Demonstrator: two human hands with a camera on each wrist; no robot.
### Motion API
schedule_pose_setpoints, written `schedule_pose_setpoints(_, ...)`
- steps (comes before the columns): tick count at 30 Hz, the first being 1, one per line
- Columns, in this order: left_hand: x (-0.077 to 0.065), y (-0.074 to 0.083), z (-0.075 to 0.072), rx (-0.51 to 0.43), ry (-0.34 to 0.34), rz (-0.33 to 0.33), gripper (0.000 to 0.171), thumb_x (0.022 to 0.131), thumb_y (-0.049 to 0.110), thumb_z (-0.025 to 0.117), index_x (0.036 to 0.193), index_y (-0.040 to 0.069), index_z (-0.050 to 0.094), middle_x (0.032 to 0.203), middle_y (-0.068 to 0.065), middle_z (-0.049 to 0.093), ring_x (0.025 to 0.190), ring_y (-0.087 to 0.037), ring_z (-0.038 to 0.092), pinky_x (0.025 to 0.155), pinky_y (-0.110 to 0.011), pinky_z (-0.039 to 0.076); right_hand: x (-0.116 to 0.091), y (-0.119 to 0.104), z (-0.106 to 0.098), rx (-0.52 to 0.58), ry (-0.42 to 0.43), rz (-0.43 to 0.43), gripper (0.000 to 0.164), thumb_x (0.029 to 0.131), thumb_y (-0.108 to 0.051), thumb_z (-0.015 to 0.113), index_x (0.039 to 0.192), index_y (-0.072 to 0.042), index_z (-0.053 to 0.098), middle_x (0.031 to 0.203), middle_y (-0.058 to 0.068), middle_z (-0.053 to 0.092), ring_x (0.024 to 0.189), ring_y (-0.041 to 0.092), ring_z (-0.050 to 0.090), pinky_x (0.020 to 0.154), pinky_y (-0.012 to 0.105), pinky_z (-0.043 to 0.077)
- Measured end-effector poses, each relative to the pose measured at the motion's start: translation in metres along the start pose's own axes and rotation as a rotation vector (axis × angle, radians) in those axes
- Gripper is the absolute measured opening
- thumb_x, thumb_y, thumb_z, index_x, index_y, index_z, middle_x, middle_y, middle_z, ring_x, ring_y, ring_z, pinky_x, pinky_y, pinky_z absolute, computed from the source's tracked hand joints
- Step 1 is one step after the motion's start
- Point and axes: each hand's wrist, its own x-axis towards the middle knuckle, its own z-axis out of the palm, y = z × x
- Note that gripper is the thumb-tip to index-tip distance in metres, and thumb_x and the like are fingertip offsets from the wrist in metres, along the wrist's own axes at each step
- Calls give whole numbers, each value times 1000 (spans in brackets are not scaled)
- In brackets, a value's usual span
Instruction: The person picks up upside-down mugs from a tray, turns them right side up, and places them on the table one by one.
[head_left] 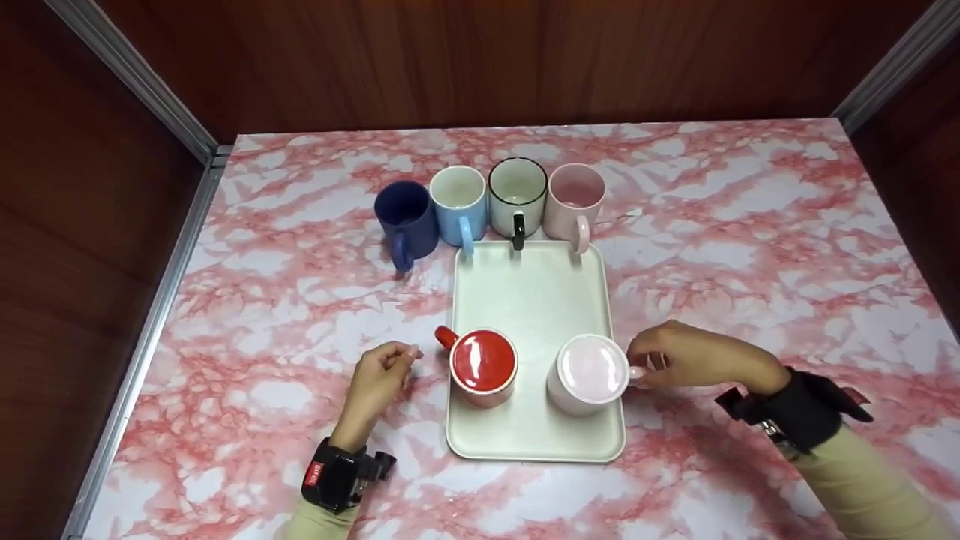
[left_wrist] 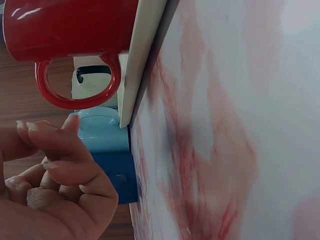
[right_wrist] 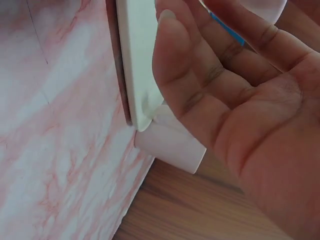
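Right hand [head_left: 679, 354] pinches upturned pink mug [head_left: 587, 379] by handle [head_left: 637, 372], tray [head_left: 532, 292] right side; left hand [head_left: 380, 379] loose, empty, tray left. Keep mug level.

- Head: high at 6 o'clock, facing 12 and down, farthest, spanning the table [head_left: 262, 322].
- Left wrist: low, close, sideways, facing roughly 12; shares the red mug [head_left: 484, 364] with head.
- Right wrist: low, close, tilted, facing roughly 11; shares the tray [head_left: 536, 296] with both.
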Motion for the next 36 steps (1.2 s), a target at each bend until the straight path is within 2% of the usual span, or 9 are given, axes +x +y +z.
schedule_pose_setpoints(5,7,-18,1,-1,0,-5,20,91,11,55,88,-8,62,53,-3,46,42,-7,38,40,-19,30,2,-4,5,-61,14,13,11,77,-2,67,78,-12,63,67,-9,51,59,5,46,51,21,41)
schedule_pose_setpoints(9,8,-21,2,-3,1,-9,21,91,11,55,87,-8,61,53,-4,46,44,-8,39,41,-19,31,3,-6,11,-101,36,45,15,75,-1,70,74,-11,60,65,-9,47,58,4,41,53,20,37)
schedule_pose_setpoints(16,8,-22,3,-2,6,-14,21,91,12,55,86,-7,61,54,-4,47,47,-12,41,43,-20,32,2,-12,22,-160,136,70,21,75,-2,71,68,-13,54,61,-9,41,56,2,36,51,19,33)
schedule_pose_setpoints(20,7,-21,3,-21,1,-18,21,91,12,56,86,-8,61,55,-5,49,49,-13,44,44,-20,34,2,-15,27,-219,197,64,24,72,1,71,66,-13,52,60,-9,39,56,3,35,52,20,31)
schedule_pose_setpoints(25,5,-16,3,-80,-10,-37,21,90,12,57,87,-9,60,60,-7,52,55,-15,49,48,-22,39,0,-17,32,-284,271,63,23,69,5,70,67,-12,54,64,-7,46,58,6,41,52,23,35)
schedule_pose_setpoints(30,2,-10,4,-153,-27,-58,19,91,8,55,91,-10,60,64,-9,54,59,-16,52,54,-26,44,-2,-19,39,-285,359,59,24,68,8,70,68,-11,55,65,-6,49,59,6,42,51,23,36)
schedule_pose_setpoints(36,-2,-1,5,-244,-41,-26,20,91,7,54,94,-12,59,66,-8,52,62,-18,50,61,-29,47,-3,-18,45,-272,440,20,28,64,12,68,67,-11,53,64,-6,47,58,5,40,50,21,34)
